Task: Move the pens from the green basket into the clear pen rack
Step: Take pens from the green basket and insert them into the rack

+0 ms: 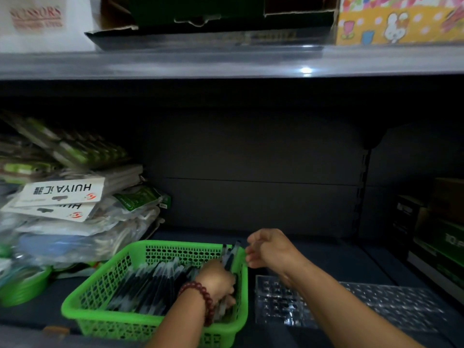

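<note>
One dark shelf (339, 258) w/ green basket (100, 287) beside clear pen rack (401, 305)

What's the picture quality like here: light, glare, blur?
Head view: dim below the grey metal shelf edge, which carries a glare spot; motion blur softens the right hand and the dark pens in the green plastic basket.

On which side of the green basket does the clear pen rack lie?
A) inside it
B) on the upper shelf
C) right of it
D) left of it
C: the clear pen rack lies flat just right of the green basket that holds the pens.
</note>
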